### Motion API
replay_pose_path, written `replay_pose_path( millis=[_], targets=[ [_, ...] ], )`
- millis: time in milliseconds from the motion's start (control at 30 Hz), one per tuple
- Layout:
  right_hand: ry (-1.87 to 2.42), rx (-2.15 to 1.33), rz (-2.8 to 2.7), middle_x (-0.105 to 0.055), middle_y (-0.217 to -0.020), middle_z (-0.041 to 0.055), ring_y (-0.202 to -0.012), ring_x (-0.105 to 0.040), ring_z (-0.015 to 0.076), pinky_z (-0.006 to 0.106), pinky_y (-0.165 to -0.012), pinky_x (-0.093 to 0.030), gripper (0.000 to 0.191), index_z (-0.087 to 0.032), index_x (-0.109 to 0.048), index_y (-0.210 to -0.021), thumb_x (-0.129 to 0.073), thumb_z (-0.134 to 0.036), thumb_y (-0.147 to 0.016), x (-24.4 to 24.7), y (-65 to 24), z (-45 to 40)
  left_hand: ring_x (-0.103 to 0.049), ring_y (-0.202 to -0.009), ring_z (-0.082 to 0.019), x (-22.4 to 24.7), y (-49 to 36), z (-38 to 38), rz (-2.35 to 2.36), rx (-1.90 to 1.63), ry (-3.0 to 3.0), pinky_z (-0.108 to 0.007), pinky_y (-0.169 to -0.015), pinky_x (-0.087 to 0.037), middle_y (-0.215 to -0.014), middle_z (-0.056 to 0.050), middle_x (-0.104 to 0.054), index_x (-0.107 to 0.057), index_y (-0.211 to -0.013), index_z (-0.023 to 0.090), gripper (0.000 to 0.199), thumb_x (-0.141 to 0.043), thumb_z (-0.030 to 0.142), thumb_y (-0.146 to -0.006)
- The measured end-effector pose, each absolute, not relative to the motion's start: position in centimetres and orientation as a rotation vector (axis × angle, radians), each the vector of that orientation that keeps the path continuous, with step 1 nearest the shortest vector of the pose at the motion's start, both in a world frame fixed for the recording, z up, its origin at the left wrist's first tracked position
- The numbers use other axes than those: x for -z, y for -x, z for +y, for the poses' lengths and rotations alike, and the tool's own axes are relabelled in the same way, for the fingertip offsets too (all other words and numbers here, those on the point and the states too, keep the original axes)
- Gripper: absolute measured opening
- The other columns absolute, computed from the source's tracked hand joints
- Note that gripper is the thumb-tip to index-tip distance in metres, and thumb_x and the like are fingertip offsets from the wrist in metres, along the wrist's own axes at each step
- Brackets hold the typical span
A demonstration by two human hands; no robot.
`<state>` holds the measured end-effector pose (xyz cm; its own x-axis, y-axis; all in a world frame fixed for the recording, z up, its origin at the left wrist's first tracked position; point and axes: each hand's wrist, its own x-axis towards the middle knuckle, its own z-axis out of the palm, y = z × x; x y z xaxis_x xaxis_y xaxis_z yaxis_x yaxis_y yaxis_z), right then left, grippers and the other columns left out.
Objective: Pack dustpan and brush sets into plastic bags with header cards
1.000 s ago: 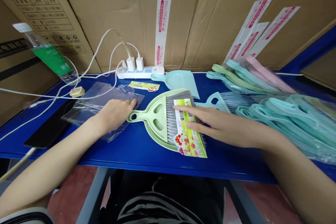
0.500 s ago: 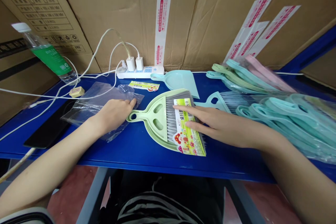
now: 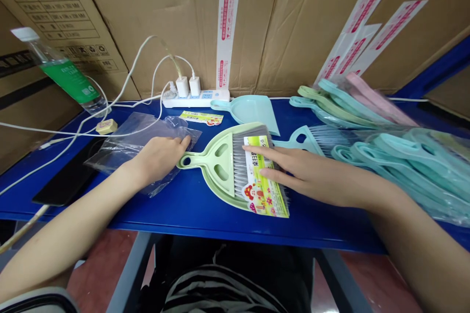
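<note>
A pale green dustpan (image 3: 211,183) lies flat with its handle to the left. On it rests a matching hand brush (image 3: 222,156) with grey bristles, pointing the same way. A printed card (image 3: 259,186) covers part of the bristles. My right hand (image 3: 304,171) lies over the card, fingers stretched out and fingertips touching it. Beside the handle end, my left hand (image 3: 159,159) is closed at the edge of a clear plastic bag (image 3: 125,142), and its fingers seem to pinch the film; their undersides are hidden.
Behind lie a light blue dustpan (image 3: 253,110), another printed card (image 3: 201,118) and a white power strip (image 3: 205,99). A blue brush (image 3: 301,141) and several bagged sets (image 3: 407,156) occupy the right. A bottle (image 3: 69,78), cables and a black phone (image 3: 66,181) are left.
Both hands, the green set and the card keep practically the same positions. The view has shifted very slightly.
</note>
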<state>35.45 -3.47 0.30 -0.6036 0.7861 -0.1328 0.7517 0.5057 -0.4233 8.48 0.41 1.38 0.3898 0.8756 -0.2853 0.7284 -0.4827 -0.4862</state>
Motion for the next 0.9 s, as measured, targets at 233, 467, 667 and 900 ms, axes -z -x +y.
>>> replay_pose_path(
  millis=[233, 467, 667, 900],
  targets=[
    [1.389, -0.694, -2.651, -0.049, -0.147, 0.0096, -0.131, -0.049, 0.0308, 0.052, -0.103, -0.042, 0.063, -0.028, -0.025, -0.154, -0.025, -0.055, -0.097, -0.19, -35.5, -3.59, -0.069, -0.098, -0.028, -1.1, -8.31, 0.48, -1.411, -0.754, 2.38, -0.035, -0.075, -0.054, -0.108, -0.016, -0.07, -0.042, -0.137, 0.008, 0.048, -0.034, 0.0, -0.09],
    [1.456, -0.751, -2.644, -0.047, -0.148, 0.0107, -0.131, -0.047, 0.0333, 0.055, -0.104, -0.039, 0.067, -0.027, -0.022, -0.155, -0.022, -0.058, -0.095, -0.36, -35.4, -3.69, -0.069, -0.098, -0.028, -1.3, -8.6, 0.44, -1.398, -0.798, 2.359, -0.035, -0.074, -0.054, -0.108, -0.016, -0.07, -0.039, -0.14, 0.007, 0.051, -0.034, -0.001, -0.09],
    [1.425, -0.728, -2.65, -0.049, -0.146, 0.0108, -0.13, -0.049, 0.032, 0.052, -0.104, -0.04, 0.067, -0.026, -0.024, -0.155, -0.023, -0.057, -0.095, -0.34, -35.47, -3.68, -0.069, -0.099, -0.028, -1.35, -8.49, 0.47, -1.392, -0.793, 2.357, -0.034, -0.074, -0.054, -0.11, -0.017, -0.07, -0.04, -0.14, 0.008, 0.053, -0.036, -0.002, -0.088],
    [1.431, -0.717, -2.645, -0.052, -0.144, 0.0119, -0.127, -0.051, 0.0328, 0.053, -0.102, -0.041, 0.065, -0.026, -0.024, -0.154, -0.024, -0.055, -0.096, -0.26, -35.49, -3.72, -0.069, -0.099, -0.028, -1.39, -8.67, 0.39, -1.393, -0.797, 2.361, -0.034, -0.075, -0.054, -0.109, -0.017, -0.07, -0.04, -0.14, 0.007, 0.053, -0.037, -0.002, -0.088]
  ],
)
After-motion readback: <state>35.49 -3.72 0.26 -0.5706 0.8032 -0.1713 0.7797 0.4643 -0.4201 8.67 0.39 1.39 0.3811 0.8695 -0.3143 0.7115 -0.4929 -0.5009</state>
